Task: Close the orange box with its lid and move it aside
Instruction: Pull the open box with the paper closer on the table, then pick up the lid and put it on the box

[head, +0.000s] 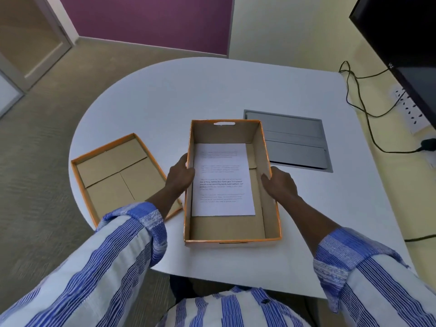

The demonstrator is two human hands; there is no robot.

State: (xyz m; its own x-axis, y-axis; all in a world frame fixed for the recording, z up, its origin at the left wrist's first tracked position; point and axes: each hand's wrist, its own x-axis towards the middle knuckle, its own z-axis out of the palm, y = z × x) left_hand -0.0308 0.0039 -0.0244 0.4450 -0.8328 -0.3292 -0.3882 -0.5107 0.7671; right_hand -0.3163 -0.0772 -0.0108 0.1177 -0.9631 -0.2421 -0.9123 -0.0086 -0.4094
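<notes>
The orange box (226, 228) stands open on the white table (188, 95), straight in front of me. A printed sheet of paper (223, 180) lies flat on its brown bottom. My left hand (180, 173) presses against the box's left wall from outside, fingers hooked over the rim. On the opposite wall my right hand (279, 181) grips in the same way. The lid (113, 175) lies upside down to the left of the box, its brown inside up, partly under my left forearm and reaching over the table's edge.
A grey metal cable hatch (295, 138) is set into the table just right of the box's far end. Black cables (361, 109) and a power strip (411, 109) lie beyond the right edge. A dark screen (405, 43) hangs at upper right.
</notes>
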